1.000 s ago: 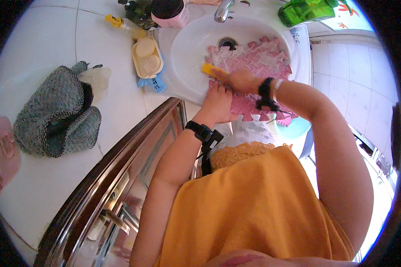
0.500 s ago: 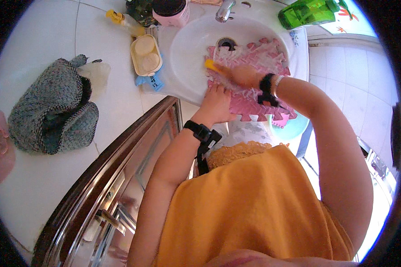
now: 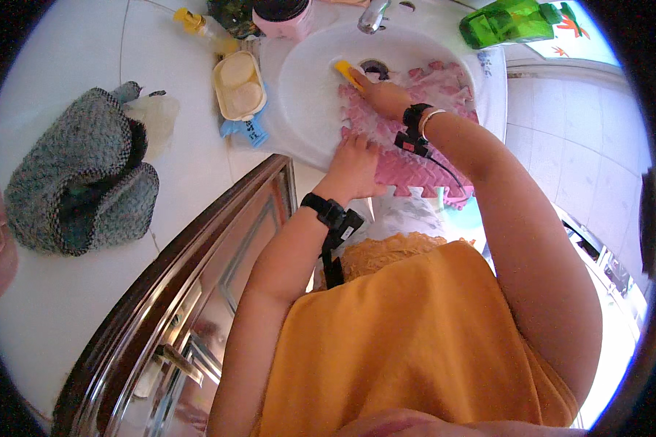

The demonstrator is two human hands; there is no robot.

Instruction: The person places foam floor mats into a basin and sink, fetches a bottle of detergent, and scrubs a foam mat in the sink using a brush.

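Note:
A pink foam mat (image 3: 408, 170) with jigsaw-shaped edges lies in the white washbasin, its near end hanging over the front rim. White suds cover much of its upper face. My left hand (image 3: 352, 166) grips the mat's left edge by the rim, fingers on top. Above the basin's far left part, my right hand (image 3: 384, 96) is closed around a yellow brush (image 3: 348, 75); its underside is hidden. The brush's tip is beyond the mat's far left corner, over the bare basin near the drain (image 3: 374, 69).
The faucet (image 3: 373, 16) stands behind the basin (image 3: 306, 80). At left are a soap dish (image 3: 239, 109) with two bars, a blue packet (image 3: 246, 131), a pump bottle (image 3: 208, 33) and a grey cloth (image 3: 84, 175). A green bottle (image 3: 506, 25) lies at back right, a pink jar (image 3: 284, 20) at back left.
My right hand has moved the brush away from me, from over the mat to beyond its far left edge. My left hand has stayed on the mat.

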